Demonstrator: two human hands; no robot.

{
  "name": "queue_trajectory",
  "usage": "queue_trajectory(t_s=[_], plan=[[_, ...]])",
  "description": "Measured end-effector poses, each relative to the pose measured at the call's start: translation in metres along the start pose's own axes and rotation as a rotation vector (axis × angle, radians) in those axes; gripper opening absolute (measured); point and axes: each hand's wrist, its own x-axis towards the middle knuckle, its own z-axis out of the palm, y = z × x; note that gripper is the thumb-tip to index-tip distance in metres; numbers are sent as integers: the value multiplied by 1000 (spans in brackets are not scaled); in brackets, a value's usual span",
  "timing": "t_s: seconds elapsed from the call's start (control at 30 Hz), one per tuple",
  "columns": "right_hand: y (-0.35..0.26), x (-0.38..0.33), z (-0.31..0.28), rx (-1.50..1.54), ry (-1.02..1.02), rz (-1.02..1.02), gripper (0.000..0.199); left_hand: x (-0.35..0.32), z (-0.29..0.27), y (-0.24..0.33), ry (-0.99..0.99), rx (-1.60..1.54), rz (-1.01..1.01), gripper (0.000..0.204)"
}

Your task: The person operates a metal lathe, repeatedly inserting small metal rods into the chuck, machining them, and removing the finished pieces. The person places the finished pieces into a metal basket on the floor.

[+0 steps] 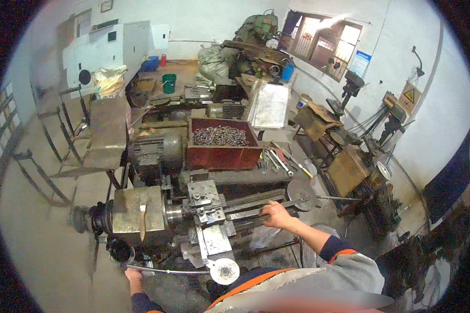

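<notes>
Grey jacket [344, 274], metal bar [245, 213] beneath right hand [278, 215]

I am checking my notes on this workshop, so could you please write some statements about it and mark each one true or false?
1. The box holding small metal parts is dark red. True.
2. The brush lies inside the box. False: it lies on a flat machine cover.
3. The right hand is at a long metal bar. True.
4. The bucket at the back is yellow. False: it is green.
5. Wrenches lie right of the box. True.
</notes>
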Motion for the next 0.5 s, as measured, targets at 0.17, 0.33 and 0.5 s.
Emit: queue_trajectory(t_s=[0.17, 0.33, 0.5], plan=[[103, -65, -14, -106, -81, 501, 30, -26, 16, 5, 226, -384, -232, 22], [234, -131, -26, -211, -163, 857, 52, -70, 15, -17, 326, -943, -390, 29], [355, -234, -6, -346, -558, 1113, 54, -105, -63, 38, 416, -1513, -593, 25]])
